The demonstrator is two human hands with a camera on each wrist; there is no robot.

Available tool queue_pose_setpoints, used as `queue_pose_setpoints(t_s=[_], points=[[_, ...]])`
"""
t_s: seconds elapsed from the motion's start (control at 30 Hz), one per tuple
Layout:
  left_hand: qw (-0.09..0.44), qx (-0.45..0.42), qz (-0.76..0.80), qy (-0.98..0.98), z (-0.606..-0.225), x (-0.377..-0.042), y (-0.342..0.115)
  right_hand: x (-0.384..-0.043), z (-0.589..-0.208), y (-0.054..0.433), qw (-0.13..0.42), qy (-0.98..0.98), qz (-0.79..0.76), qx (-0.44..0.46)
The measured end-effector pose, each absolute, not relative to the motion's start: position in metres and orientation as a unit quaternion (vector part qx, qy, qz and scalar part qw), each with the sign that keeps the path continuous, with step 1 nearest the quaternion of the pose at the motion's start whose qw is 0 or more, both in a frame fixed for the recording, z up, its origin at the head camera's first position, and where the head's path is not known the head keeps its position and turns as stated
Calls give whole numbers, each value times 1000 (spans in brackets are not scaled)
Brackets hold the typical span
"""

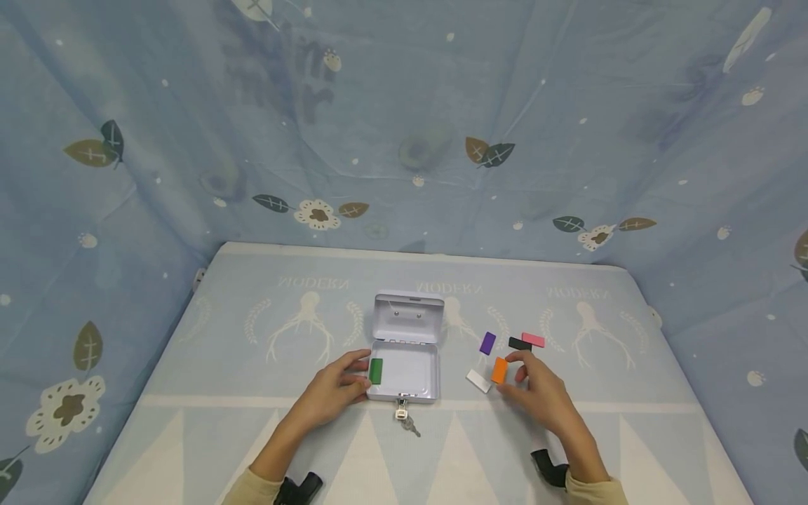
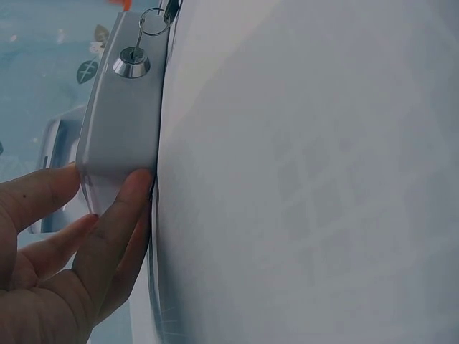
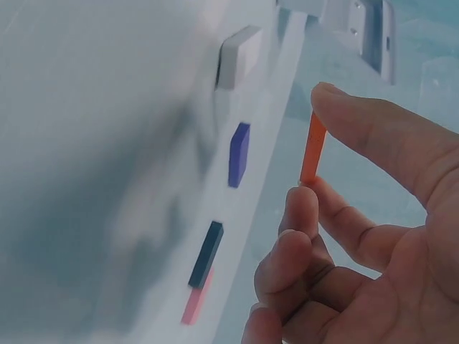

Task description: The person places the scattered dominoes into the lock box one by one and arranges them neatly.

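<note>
A small white metal cash box (image 1: 404,372) stands with its lid (image 1: 409,318) raised and a green block (image 1: 375,371) inside along the left wall. My left hand (image 1: 332,389) touches the box's left side, its fingertips (image 2: 136,188) near the corner and fairly straight. Between the thumb and a finger of my right hand (image 1: 541,391) an orange block (image 3: 313,149) is pinched by its ends, raised off the table. Around that hand lie a white block (image 1: 478,381), a purple block (image 1: 487,343), a black block (image 1: 520,344) and a pink block (image 1: 533,340).
A key (image 1: 412,426) on a ring hangs from the lock (image 2: 131,63) at the box's front. Patterned cloth covers the table (image 1: 252,372), and a blue printed curtain (image 1: 404,126) rises behind and at both sides. Black wrist straps show on both arms.
</note>
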State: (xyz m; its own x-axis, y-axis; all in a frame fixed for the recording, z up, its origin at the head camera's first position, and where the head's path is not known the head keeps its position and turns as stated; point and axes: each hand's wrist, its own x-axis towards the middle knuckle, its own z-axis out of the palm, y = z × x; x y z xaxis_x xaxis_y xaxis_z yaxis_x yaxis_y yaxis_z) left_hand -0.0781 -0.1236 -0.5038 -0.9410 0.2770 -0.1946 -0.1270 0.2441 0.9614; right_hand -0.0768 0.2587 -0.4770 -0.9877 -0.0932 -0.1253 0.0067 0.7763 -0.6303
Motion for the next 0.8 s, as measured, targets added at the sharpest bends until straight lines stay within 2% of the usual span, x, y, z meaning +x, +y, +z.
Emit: queue_pose_setpoints(t_s=[0.8], points=[[170, 45, 617, 767, -505, -78, -124, -80, -479, 204, 69, 938, -329, -82]])
